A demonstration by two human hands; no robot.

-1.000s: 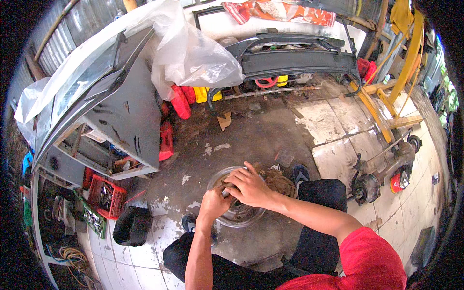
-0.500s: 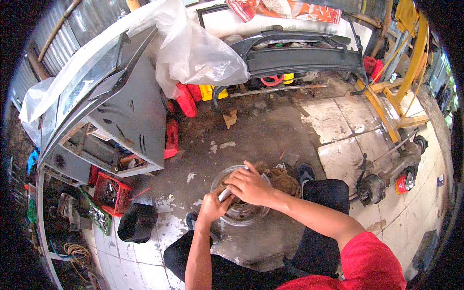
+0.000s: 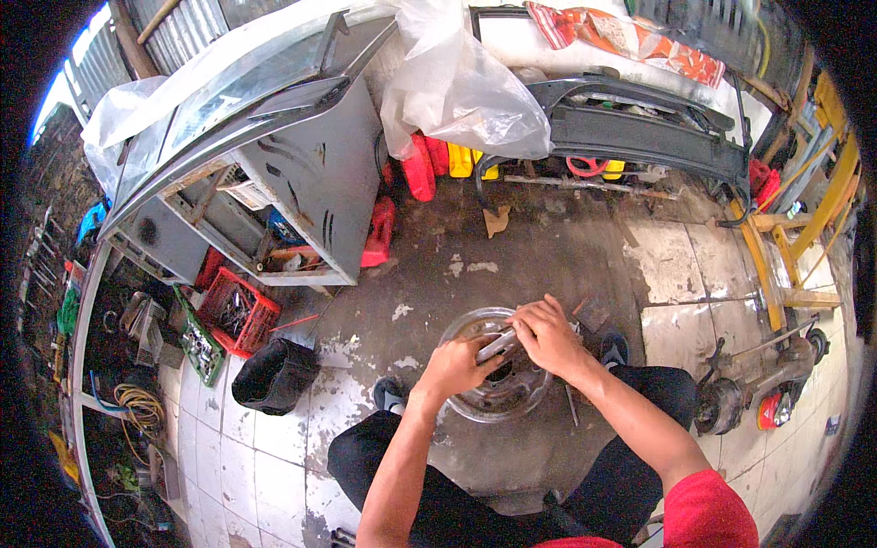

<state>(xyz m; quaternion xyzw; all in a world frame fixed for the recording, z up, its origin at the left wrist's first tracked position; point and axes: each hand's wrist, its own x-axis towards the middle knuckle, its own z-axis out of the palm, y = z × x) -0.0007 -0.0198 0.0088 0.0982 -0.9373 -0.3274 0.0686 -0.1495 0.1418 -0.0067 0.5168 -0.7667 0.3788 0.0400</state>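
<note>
A round, worn metal wheel rim (image 3: 475,402) lies flat on the stained floor between my knees. Over its middle I hold a short silvery metal part (image 3: 498,345). My left hand (image 3: 454,367) grips its near end and my right hand (image 3: 546,334) closes on its far end. Both hands sit just above the rim's hub. What lies under my palms is hidden.
A black bag (image 3: 274,374) and a red crate of parts (image 3: 239,312) sit to the left. A grey metal cabinet (image 3: 320,183) stands behind them. A dark car bumper (image 3: 639,123) rests at the back, an axle part (image 3: 731,402) lies at the right, a yellow frame (image 3: 813,228) beyond.
My hands have drawn together over the rim's hub and now both hold the silvery part. The view has shifted a little, so the rim sits slightly further right.
</note>
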